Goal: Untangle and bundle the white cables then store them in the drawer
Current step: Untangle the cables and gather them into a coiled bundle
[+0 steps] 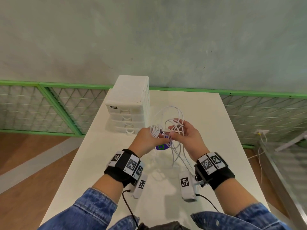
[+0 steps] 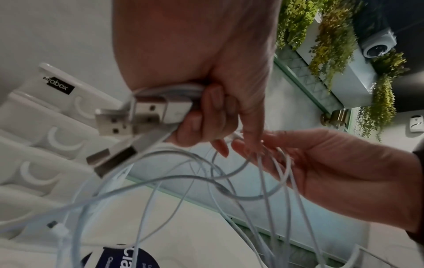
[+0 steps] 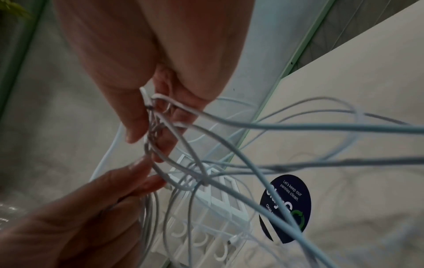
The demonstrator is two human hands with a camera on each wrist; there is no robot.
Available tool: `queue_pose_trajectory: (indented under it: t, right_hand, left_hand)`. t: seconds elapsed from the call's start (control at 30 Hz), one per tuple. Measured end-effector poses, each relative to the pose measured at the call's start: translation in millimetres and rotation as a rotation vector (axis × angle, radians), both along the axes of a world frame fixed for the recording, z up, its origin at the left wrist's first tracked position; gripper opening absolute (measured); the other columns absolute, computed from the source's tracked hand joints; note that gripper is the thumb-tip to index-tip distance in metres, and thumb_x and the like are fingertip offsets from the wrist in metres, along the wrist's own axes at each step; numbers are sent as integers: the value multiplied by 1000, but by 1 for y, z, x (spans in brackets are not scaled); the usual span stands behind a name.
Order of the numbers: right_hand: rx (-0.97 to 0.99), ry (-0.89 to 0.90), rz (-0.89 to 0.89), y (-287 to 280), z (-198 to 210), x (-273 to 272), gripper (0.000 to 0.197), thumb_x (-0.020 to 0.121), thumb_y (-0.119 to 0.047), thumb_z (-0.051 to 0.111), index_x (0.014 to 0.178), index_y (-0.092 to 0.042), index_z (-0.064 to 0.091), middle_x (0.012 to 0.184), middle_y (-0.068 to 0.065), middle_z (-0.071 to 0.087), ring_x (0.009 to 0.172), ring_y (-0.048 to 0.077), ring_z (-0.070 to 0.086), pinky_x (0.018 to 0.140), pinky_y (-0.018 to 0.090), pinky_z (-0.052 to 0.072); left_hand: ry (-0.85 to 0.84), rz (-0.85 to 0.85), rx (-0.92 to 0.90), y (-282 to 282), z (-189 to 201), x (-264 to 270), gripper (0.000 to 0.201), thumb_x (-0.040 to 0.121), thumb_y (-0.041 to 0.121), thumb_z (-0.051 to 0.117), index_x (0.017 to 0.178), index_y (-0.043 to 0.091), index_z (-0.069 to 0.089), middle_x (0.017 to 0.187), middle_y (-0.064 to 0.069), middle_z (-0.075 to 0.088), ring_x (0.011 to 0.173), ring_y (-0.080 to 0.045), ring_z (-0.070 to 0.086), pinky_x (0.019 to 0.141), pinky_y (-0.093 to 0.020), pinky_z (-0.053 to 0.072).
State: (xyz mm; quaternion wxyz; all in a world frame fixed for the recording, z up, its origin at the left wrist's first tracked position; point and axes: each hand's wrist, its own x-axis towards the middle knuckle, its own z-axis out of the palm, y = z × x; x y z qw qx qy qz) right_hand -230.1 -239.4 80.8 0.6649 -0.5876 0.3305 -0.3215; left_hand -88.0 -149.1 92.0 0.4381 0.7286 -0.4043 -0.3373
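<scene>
A tangle of white cables [image 1: 176, 113] hangs between both hands above the white table [image 1: 216, 123]. My left hand [image 1: 163, 138] grips a bunch of strands in its curled fingers. In the left wrist view, several USB plugs [image 2: 128, 117] stick out of the left hand [image 2: 206, 117]. My right hand [image 1: 172, 131] is close to the right of it, its thumb and fingers pinching cable loops [image 3: 275, 127] in the right wrist view [image 3: 156, 123]. Loose strands trail down to the table. The white drawer unit [image 1: 129, 105] stands behind the left hand, its drawers pushed in.
A round dark sticker [image 1: 161, 147] lies on the table under the hands. The drawer unit sits at the table's far left corner. A green mesh railing [image 1: 54, 103] runs behind the table. The table's left and right edges drop to a wooden floor.
</scene>
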Motion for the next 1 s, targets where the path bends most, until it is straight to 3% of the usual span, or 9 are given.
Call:
queue_pose_trajectory:
  t: [0.07,0.27,0.4,0.47,0.53,0.67,0.8,0.9,1.0]
  right_hand:
    - [-14,14,32,1,0,0,44,79,6,65,116,-18,59,100,6,69,94,17,66,85,28,53]
    - [62,-85,24,3,4,1,28,90,1,53,114,-12,60,95,5,71,80,13,70,70,21,55]
    - [136,-128,53,6,2,4,26,97,-18,45,117,-11,60,101,7,72,92,18,70,76,23,56]
    - [125,-118,53,5,-1,5,25,97,-15,44,115,-11,60,99,7,72,88,17,70,74,21,55]
    - [57,-71,14,3,-4,6,25,97,-9,44,116,-6,60,92,9,71,79,13,70,71,19,54]
    - [-92,76,-107,-4,-8,2,22,96,-4,45,109,-4,62,74,8,66,58,0,63,61,13,51]
    - [-272,244,-249,-21,-17,-13,21,94,-10,48,100,-20,66,63,-2,60,62,11,58,69,28,51]
    - [-346,402,-274,-32,-22,-24,22,94,-15,49,102,-24,67,71,-10,59,66,7,53,68,25,42]
    - [-346,558,-206,-39,-26,-34,23,94,-19,48,106,-22,67,89,-4,65,76,12,55,69,25,40]
  left_hand:
    - [-2,22,1,-2,-3,-1,18,74,19,80,84,7,72,70,6,69,61,4,62,55,-8,43]
    - [42,83,-51,-4,-9,-8,28,66,25,85,86,10,74,80,0,74,73,-8,68,62,-12,50]
    - [84,158,-75,-6,-12,-11,12,72,14,79,74,6,71,66,0,69,55,0,60,53,-10,44]
    - [37,189,-56,-7,-14,-9,14,76,12,73,76,-1,68,65,-4,66,55,-6,57,53,-16,43]
    - [-8,182,-51,-8,-14,-7,18,77,15,70,80,-3,67,71,-8,67,61,-13,58,56,-20,43]
    - [-72,184,-69,-7,-13,0,24,79,18,70,75,-5,65,65,-6,60,54,-11,51,48,-11,36]
    - [-97,227,-59,-3,-12,11,26,79,19,71,68,-3,63,60,-4,57,53,-9,48,46,-8,34]
    - [-60,222,-37,-2,-11,11,25,78,18,74,68,-2,64,56,-1,55,46,-4,48,43,-9,33]
    - [174,232,-30,1,-2,13,32,83,29,71,69,1,64,44,2,39,35,-10,33,39,-20,26]
